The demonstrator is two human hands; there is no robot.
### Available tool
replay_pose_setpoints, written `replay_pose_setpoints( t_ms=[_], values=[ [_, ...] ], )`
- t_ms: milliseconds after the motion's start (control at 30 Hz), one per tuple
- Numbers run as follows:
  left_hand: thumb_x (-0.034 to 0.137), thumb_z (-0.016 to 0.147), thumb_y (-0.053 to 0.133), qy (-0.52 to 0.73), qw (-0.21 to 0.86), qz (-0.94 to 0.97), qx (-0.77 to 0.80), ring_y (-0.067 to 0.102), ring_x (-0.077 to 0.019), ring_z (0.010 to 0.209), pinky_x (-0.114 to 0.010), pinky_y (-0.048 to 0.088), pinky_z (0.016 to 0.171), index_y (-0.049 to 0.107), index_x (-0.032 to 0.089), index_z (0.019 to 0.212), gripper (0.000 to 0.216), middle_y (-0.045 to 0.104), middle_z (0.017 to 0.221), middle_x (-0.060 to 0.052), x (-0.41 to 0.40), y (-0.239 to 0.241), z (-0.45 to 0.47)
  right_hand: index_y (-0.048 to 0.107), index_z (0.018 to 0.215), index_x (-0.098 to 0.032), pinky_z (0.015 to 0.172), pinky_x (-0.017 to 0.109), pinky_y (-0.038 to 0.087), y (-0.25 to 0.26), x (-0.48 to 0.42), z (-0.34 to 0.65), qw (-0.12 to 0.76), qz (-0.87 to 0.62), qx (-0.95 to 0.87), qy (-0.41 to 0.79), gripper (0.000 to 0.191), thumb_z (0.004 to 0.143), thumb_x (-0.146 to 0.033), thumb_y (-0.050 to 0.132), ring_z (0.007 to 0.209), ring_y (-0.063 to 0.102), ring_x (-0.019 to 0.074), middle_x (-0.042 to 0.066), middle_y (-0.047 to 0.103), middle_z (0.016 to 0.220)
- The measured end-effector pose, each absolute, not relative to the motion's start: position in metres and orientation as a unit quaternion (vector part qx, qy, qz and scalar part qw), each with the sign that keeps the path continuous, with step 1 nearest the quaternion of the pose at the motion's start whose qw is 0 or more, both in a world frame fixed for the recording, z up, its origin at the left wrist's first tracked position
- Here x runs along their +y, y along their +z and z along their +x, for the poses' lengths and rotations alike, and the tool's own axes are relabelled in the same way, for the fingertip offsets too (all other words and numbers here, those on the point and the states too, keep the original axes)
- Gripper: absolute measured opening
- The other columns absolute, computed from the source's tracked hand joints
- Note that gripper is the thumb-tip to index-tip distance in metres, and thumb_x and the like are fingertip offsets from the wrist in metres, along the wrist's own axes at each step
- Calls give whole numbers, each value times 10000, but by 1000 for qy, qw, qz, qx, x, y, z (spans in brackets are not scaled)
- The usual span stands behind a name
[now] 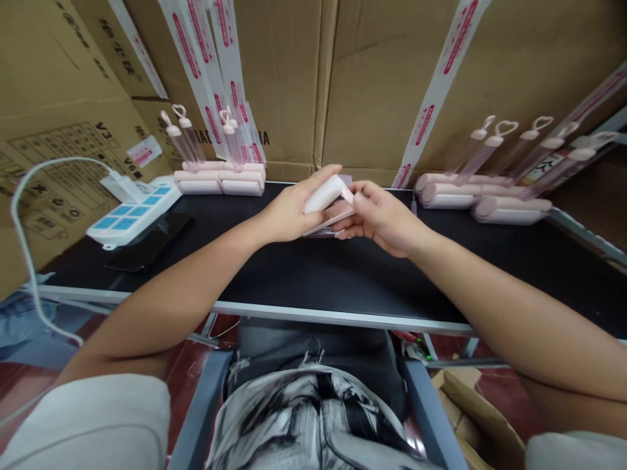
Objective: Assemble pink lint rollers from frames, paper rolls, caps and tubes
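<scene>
the left hand is curled round a pale pink piece, fingers part closed. the right hand seems to pinch its right end, thumb and fingers close together. the piece is at the far middle, over the black table. it looks like the hands are working on it; the next move likely calls for a steady left hold and gentle right fingers. near right, an open box sits low down; i cannot tell what is in it.
</scene>
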State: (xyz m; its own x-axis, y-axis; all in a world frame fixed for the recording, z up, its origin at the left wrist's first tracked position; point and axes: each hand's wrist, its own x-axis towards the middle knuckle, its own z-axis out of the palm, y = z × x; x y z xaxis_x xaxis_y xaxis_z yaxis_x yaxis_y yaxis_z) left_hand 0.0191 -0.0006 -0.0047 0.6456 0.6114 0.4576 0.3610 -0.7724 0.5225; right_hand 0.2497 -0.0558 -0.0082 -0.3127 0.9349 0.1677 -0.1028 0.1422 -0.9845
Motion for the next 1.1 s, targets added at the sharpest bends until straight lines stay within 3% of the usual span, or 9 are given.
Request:
replay_pose_setpoints(
  t_ms=[100, 267, 500, 667, 833, 967, 1100],
  values=[
    [469, 899, 749, 329, 232, 872, 277, 513, -374, 1574, -507, 414, 1310, 342, 270, 1752, 966, 459, 1760, -117, 6, -9, 20, 595, 1256, -252, 653, 276, 704, -12, -53, 250, 493, -360, -604, 512, 726, 744, -546, 1018, 718, 802, 169, -17, 798, 918],
    [567, 911, 752, 328, 352, 846, 231, 667, -348, 1349, -501, 562, 1136, 188, 326, 1783, 1067, 659, 1519, -128, 11, -11, 21, 568, 1020, -212, 631, 238, 688, -10, -49, 252, 483, -401, -530, 570, 316, 1033, -455, 771, 676, 812, 176, 54, 802, 813],
    [543, 858, 843, 285, 474, 795, 251, 764, -269, 984, -384, 647, 807, 171, 363, 1756, 1135, 712, 1372, -121, 4, -4, 18, 575, 1078, -224, 683, 265, 713, 1, -53, 250, 469, -384, -474, 639, 32, 1093, -223, 602, 678, 825, 170, 56, 840, 917],
    [583, 934, 772, 280, 551, 727, 299, 741, -206, 771, -395, 665, 710, 182, 403, 1718, 998, 723, 1231, -78, -2, -8, 24, 618, 1020, -186, 528, 222, 662, 6, -58, 243, 459, -408, -436, 658, 201, 1148, -282, 496, 582, 793, 179, 74, 810, 796],
    [606, 950, 765, 260, 569, 717, 307, 693, -174, 631, -371, 664, 647, 197, 410, 1709, 968, 704, 1016, -13, -9, -3, 25, 642, 1009, -169, 515, 209, 652, 5, -60, 240, 447, -411, -426, 671, 296, 1164, -377, 498, 566, 785, 182, 90, 806, 752],
    [606, 916, 812, 251, 555, 736, 296, 718, -185, 683, -356, 664, 663, 198, 396, 1720, 1033, 724, 1086, -40, -8, 5, 17, 655, 1033, -162, 522, 223, 665, 3, -60, 241, 440, -396, -428, 683, 310, 1161, -407, 515, 573, 787, 171, 99, 837, 847],
    [639, 925, 779, 234, 523, 769, 283, 735, -197, 709, -408, 682, 725, 218, 390, 1716, 1001, 742, 1166, -72, -1, 4, 11, 663, 1009, -180, 528, 228, 674, -2, -60, 240, 454, -373, -441, 679, 327, 1096, -495, 650, 594, 795, 178, 92, 838, 863]
  ],
)
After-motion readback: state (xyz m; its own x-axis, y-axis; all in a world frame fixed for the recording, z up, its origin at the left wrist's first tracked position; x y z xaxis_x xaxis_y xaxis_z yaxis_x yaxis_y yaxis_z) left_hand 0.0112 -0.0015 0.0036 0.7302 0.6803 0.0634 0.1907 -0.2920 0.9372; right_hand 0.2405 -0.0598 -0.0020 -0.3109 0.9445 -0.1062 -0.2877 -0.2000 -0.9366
